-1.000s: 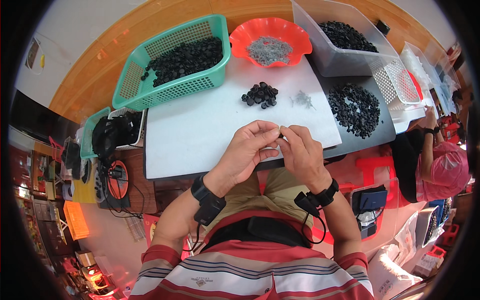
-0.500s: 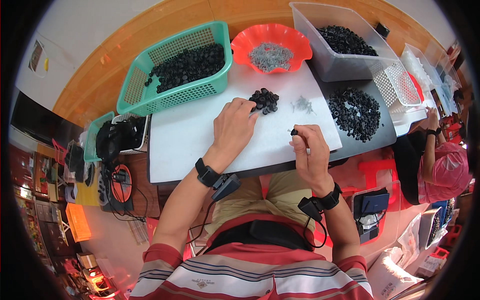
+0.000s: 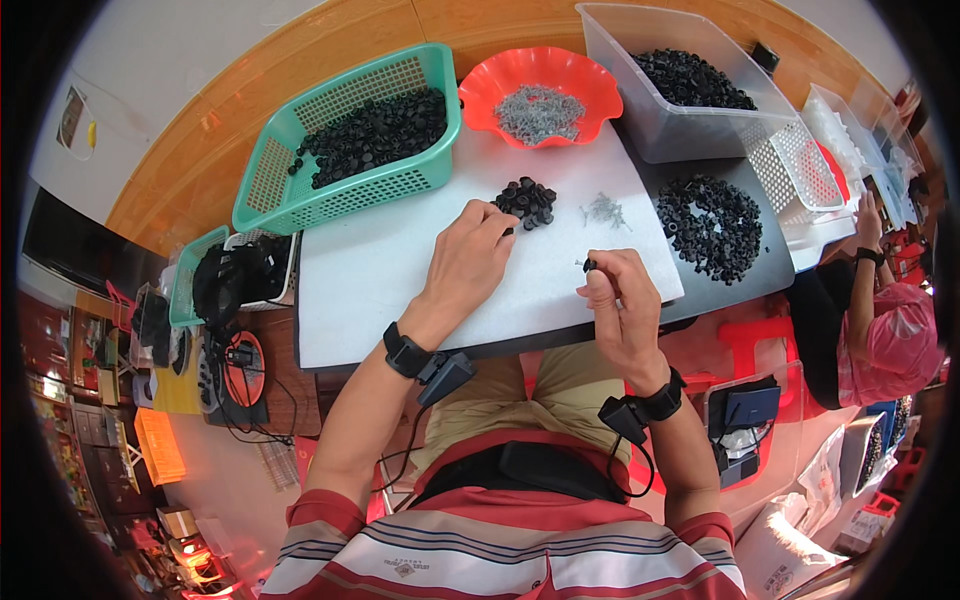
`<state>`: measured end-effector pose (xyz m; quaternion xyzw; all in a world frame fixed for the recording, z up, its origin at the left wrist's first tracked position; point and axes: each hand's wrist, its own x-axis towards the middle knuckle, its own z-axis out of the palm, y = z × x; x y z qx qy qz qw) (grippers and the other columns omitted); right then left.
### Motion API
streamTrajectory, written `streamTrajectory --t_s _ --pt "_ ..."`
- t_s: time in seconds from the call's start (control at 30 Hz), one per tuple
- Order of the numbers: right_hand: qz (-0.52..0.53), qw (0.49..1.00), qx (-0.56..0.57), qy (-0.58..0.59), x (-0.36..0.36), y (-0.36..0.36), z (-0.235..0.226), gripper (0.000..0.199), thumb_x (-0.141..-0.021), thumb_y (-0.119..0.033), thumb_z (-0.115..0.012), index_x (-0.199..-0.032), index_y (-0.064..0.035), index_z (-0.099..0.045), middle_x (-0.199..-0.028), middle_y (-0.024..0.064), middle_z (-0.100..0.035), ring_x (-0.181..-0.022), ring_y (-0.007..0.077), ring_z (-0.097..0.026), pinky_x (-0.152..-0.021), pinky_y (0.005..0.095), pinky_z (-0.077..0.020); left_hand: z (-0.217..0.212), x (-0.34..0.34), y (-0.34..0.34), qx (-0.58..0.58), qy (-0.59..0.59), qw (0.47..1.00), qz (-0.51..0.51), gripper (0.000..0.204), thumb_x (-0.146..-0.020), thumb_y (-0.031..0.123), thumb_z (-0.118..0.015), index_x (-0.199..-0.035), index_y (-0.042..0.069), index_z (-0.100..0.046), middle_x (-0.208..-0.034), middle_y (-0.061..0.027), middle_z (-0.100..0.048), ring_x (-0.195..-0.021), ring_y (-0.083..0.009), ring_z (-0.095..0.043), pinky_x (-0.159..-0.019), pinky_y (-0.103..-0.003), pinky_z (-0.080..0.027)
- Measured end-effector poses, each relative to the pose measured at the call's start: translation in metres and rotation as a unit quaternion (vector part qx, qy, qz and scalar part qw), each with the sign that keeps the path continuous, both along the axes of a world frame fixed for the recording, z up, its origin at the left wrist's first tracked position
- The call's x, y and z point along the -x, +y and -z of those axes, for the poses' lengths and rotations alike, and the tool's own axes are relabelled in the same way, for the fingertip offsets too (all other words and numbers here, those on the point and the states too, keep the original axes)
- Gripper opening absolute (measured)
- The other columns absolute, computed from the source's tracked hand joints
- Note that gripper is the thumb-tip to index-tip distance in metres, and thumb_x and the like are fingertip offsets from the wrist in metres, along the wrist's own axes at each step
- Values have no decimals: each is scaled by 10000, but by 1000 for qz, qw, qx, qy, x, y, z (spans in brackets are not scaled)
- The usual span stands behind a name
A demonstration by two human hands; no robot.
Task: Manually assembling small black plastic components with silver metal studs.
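My left hand (image 3: 468, 258) pinches a small black round part (image 3: 509, 232) beside a pile of black caps (image 3: 526, 203) on the white work surface (image 3: 390, 285). My right hand (image 3: 624, 290) holds another small black cap (image 3: 590, 265) between thumb and fingertips, above the surface's front part. A tiny pale metal bit, perhaps a screw, shows at that cap's left side. Between the hands and the red bowl, a few silver screws (image 3: 604, 210) lie loose to the right of the pile.
At the back stand a green basket (image 3: 345, 195) of black parts, a red wavy bowl (image 3: 475, 95) of screws and a clear bin (image 3: 690, 137) of black parts. More black pieces (image 3: 712, 228) cover a dark board at right. A co-worker in pink (image 3: 895, 335) sits at far right.
My left hand has drawn slightly back from the pile, with a black part now visible at its fingertips. The right hand stays nearly in place. The co-worker's hand has moved up.
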<state>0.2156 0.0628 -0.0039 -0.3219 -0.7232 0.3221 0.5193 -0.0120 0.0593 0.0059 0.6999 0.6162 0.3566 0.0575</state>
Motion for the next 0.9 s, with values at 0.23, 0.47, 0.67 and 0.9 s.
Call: streamTrajectory --t_s 0.23,0.47,0.67,0.9 --pt "-4 1000 10 -7 1 -1 -2 172 -1021 -77 -619 -1166 14 -628 -979 127 -633 -774 203 -619 -676 309 -508 -4 4 -11 21 -8 1000 19 199 -880 47 -716 -1078 41 -731 -1086 -122 -646 -914 -304 -676 -799 -384 -555" --pt "-6 1000 3 -10 3 -1 -3 168 -1018 -74 -621 -1163 13 -631 -973 126 -636 -776 208 -620 -681 313 -509 -6 8 -13 32 -33 999 29 199 -872 17 -719 -1071 19 -731 -1077 -133 -664 -915 -303 -680 -808 -376 -556" --pt "-11 1000 2 -7 4 -3 -6 172 -1011 -66 -628 -1163 14 -633 -985 132 -643 -786 215 -626 -686 317 -515 -10 10 -20 70 -168 983 24 220 -887 26 -734 -1108 19 -741 -1073 -89 -697 -919 -184 -688 -816 -301 -557" --pt "-30 999 -3 -11 9 -3 -8 182 -995 -50 -638 -1166 13 -632 -994 146 -643 -788 238 -631 -676 324 -521 -11 10 -30 173 -452 872 75 276 -931 78 -760 -1183 -25 -714 -1028 -74 -726 -885 -129 -707 -814 -259 -561"
